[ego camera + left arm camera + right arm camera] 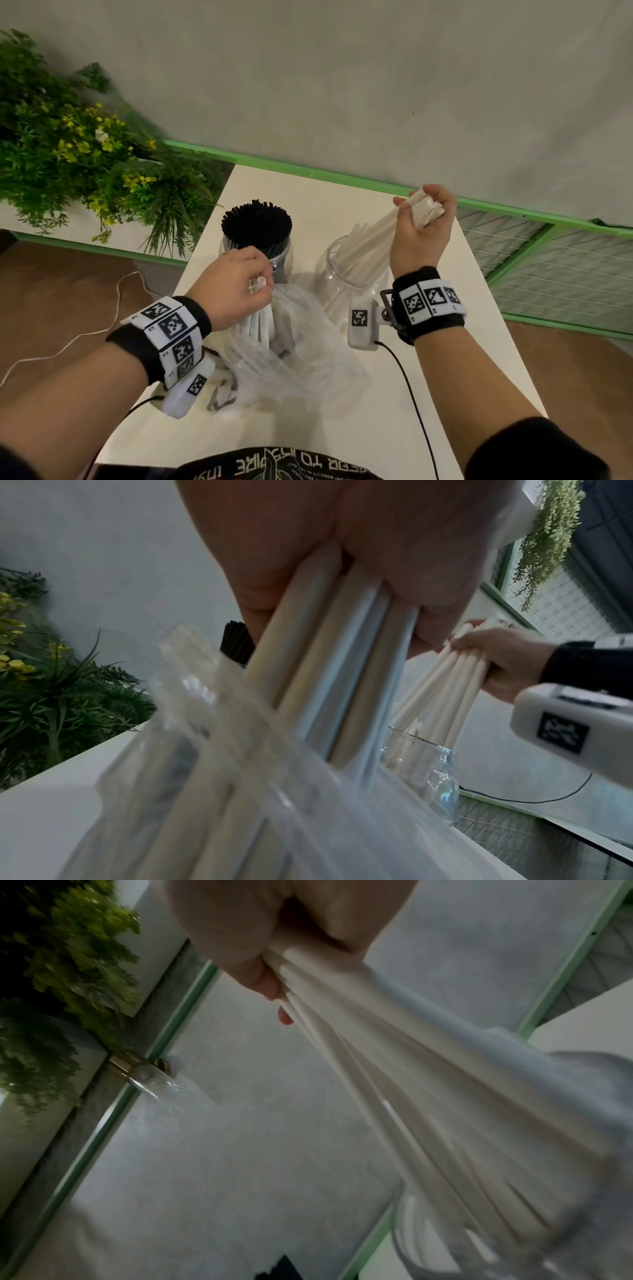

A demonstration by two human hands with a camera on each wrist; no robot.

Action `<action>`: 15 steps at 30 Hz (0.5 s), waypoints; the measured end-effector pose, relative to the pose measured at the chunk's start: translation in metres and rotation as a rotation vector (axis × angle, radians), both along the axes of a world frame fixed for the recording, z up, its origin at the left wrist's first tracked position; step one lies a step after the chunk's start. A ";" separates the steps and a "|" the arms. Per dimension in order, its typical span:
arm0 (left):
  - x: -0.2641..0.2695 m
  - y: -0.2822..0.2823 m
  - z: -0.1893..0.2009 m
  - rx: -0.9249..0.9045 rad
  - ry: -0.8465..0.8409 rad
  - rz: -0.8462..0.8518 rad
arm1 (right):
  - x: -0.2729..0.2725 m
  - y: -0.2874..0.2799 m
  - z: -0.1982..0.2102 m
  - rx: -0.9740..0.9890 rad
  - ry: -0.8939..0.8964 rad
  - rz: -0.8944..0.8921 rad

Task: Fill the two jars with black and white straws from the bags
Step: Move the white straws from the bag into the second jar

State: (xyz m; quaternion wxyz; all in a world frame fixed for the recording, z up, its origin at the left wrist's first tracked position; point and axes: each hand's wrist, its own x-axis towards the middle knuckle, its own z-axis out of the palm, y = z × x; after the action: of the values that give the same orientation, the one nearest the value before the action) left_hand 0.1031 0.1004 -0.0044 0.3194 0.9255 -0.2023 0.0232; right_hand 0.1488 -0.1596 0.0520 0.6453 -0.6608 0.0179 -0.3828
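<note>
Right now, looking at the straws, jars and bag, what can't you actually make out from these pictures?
- How many white straws remain in the plastic bag: head view, crumpled film and the left hand cover them.
- The jar of black straws: left wrist view shows only a sliver behind the hand.
- The white-straw jar in the right wrist view: motion blur smears its rim.
- The right hand's straw count: the fingers hide it.

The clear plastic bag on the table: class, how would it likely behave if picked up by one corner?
The clear plastic bag is crumpled and sagging, so it would probably flop and fold. It looks thin, so likely light. The white straws that the left hand grips stand in its open mouth; any left inside might slide out.
</note>
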 end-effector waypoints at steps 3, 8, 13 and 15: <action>-0.001 0.000 0.000 -0.004 0.001 0.004 | 0.004 -0.003 -0.015 0.026 0.078 0.039; 0.001 0.001 0.001 -0.017 0.011 0.005 | 0.010 -0.005 -0.035 -0.216 0.317 0.161; 0.002 0.001 0.000 -0.035 0.014 -0.001 | 0.011 -0.014 -0.042 -0.233 0.365 0.201; 0.003 0.002 0.001 -0.030 0.019 -0.006 | 0.008 -0.017 -0.045 -0.288 0.358 0.220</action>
State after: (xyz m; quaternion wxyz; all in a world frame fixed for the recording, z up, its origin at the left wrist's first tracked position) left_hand 0.1057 0.1026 -0.0036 0.3352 0.9202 -0.2015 0.0164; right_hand 0.1571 -0.1761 0.0071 0.5690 -0.8011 0.0051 -0.1857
